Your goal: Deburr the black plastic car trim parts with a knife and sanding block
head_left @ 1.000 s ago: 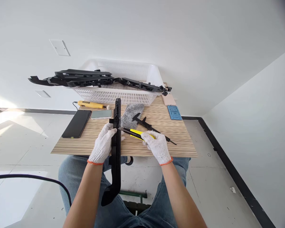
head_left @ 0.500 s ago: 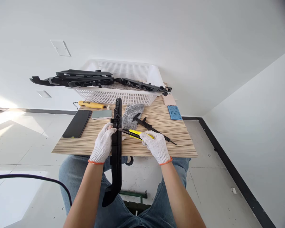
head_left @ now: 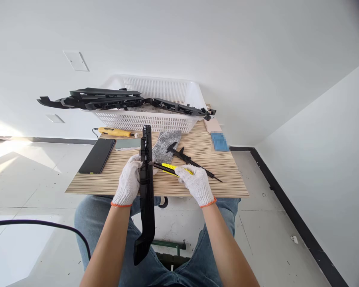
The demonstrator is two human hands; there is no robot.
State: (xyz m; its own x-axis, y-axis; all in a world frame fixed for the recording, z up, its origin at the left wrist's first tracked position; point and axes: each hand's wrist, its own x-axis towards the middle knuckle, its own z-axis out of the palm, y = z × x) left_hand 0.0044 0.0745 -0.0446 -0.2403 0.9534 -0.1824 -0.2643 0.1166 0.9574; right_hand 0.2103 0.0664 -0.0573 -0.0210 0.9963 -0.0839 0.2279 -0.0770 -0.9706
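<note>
A long black plastic trim piece (head_left: 147,199) stands lengthwise in front of me, its curved lower end over my lap. My left hand (head_left: 129,180), in a white knit glove, is closed around its left side near the middle. In my gloved right hand (head_left: 196,182) is a yellow and black utility knife (head_left: 168,168), gripped by the handle. The blade points left and its tip meets, or lies just over, the trim piece's right edge. Behind the knife lie a grey cloth (head_left: 166,145) and a black caliper (head_left: 191,161) on the table.
A white plastic basket (head_left: 149,120) at the back holds several black trim pieces (head_left: 107,97) that overhang its sides. A yellow corded tool (head_left: 115,132), a black phone (head_left: 97,156) and a grey-green slab (head_left: 128,144) lie left; a blurred blue item (head_left: 219,142) lies right on the striped table (head_left: 230,179).
The trim piece has turned slightly in my left hand, its lower end shifting right. My left fingers have slid lower behind its edge. The knife has barely moved.
</note>
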